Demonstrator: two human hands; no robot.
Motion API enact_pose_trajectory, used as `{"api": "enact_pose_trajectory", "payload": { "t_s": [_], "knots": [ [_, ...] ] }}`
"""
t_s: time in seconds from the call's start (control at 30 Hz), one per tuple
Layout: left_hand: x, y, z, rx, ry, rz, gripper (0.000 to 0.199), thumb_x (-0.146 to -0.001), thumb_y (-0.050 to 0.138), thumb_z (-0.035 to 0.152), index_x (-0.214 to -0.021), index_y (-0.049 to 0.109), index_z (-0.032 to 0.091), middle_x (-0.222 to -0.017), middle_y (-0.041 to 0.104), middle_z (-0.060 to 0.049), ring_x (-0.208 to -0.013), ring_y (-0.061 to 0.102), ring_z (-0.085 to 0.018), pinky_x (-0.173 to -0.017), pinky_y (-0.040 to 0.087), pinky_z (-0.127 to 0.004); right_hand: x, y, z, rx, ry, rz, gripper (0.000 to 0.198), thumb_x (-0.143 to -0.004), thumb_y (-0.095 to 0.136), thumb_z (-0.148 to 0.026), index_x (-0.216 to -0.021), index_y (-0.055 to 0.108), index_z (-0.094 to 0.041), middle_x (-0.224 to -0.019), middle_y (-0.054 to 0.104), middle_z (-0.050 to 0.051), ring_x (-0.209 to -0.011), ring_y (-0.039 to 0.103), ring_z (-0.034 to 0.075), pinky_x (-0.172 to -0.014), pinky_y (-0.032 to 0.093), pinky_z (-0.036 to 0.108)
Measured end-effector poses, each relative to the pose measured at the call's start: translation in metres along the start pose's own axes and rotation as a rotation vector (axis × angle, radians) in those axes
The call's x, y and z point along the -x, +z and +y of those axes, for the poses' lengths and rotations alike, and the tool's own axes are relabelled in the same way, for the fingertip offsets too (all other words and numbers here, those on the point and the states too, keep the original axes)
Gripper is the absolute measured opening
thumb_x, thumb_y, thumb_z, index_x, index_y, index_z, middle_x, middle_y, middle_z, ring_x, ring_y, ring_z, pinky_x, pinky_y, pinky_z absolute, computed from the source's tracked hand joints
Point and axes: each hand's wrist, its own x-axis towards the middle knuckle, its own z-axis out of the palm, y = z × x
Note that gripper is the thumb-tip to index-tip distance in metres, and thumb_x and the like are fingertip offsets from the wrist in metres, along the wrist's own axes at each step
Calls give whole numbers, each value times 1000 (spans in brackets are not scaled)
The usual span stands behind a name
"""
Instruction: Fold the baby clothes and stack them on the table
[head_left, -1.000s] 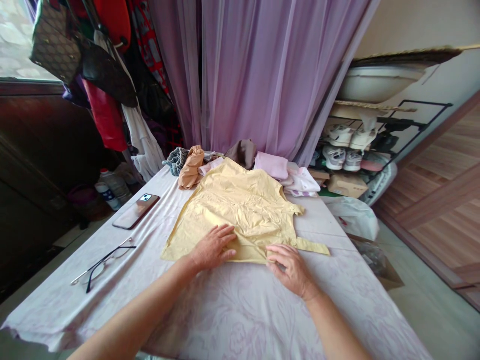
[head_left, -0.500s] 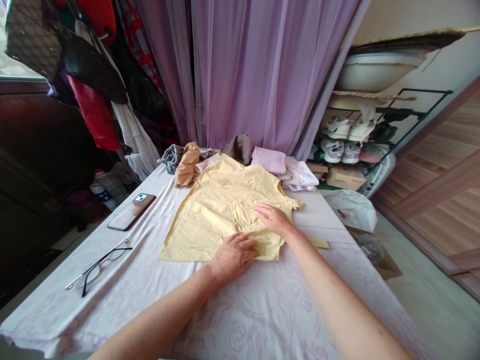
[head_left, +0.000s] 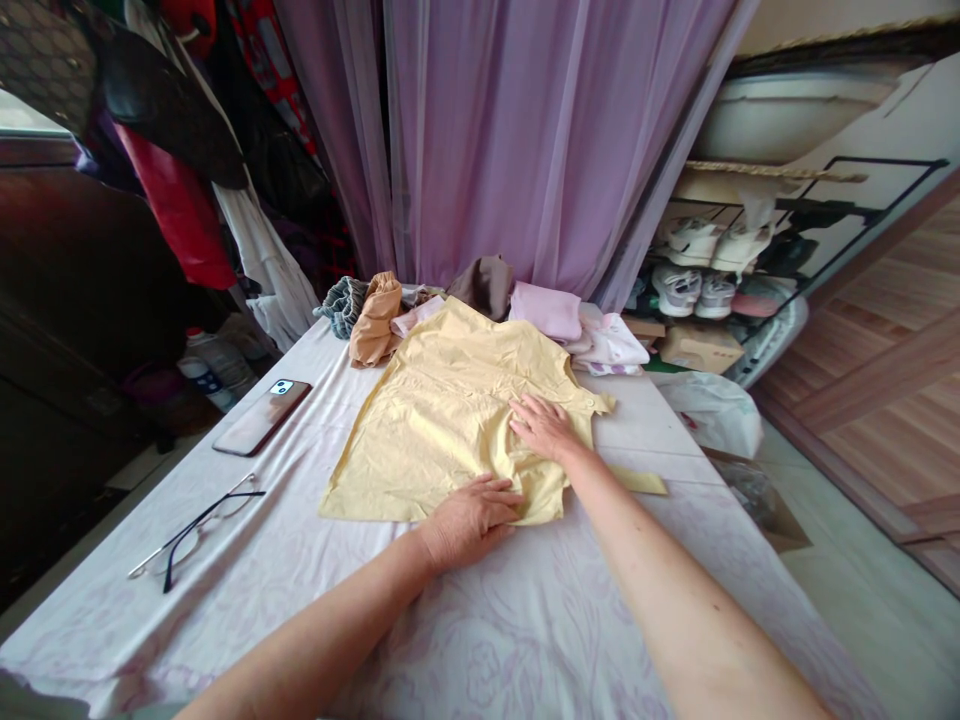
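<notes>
A yellow garment (head_left: 420,430), wrinkled in its middle, lies spread on the cloth-covered table (head_left: 285,620). My left hand (head_left: 469,520) rests flat on its near edge, fingers stretched to the right. Further in, my right hand (head_left: 544,425) lies on the garment's right part with its fingers apart, and creases gather around it. A small tab with a button (head_left: 596,402) sticks out at the right side. A yellow strip (head_left: 637,482) shows beyond my right forearm; whether it joins the garment I cannot tell.
To the left lie a phone (head_left: 262,418) and eyeglasses (head_left: 196,530). Along the back edge sit a rolled brown garment (head_left: 376,320), a grey-blue one (head_left: 343,306), a dark cloth (head_left: 484,287) and folded pink clothes (head_left: 547,310). Behind hangs a purple curtain (head_left: 480,140); a shoe rack (head_left: 814,215) stands right.
My right hand has shifted slightly and its fingers are more spread on the garment. My left hand stays nearly in place. The view has tilted a little.
</notes>
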Motion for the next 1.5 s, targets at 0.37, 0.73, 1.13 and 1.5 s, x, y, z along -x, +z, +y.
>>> {"api": "enact_pose_trajectory", "payload": {
  "t_s": [0.37,0.73,1.13,1.5],
  "knots": [
    [40,-39,-27,-148,-190,-79,53,-83,56,21,-135,54,25,-151,47,-5,-143,36,-27,-119,24,-49,82,-8,-21,-404,-355,183,36,-96,45,-40,-118,70,-26,-122,70,8,-117,62,23,-102,49,42],
    [89,-61,-39,-309,-335,-67,65,-76,47,9,-139,53,26,-144,55,-3,-133,49,-21,-116,33,-40,121,-1,-17,-193,-399,137,51,-81,64,-19,-131,62,-29,-146,52,10,-134,47,29,-108,41,52],
    [155,-145,-92,254,-798,277,47,-60,69,65,-87,78,27,-91,79,-3,-90,71,-27,-90,52,-34,109,-6,6,-438,-299,217,19,-80,62,-21,-92,76,-26,-107,75,6,-104,70,25,-95,55,43],
    [115,-138,-104,429,-750,698,66,-63,59,81,-81,68,18,-80,68,-5,-80,60,-21,-78,50,-31,98,-33,1,-536,97,201,36,-80,55,-49,-91,70,-19,-67,70,3,-63,66,21,-60,51,29]
  ]
}}
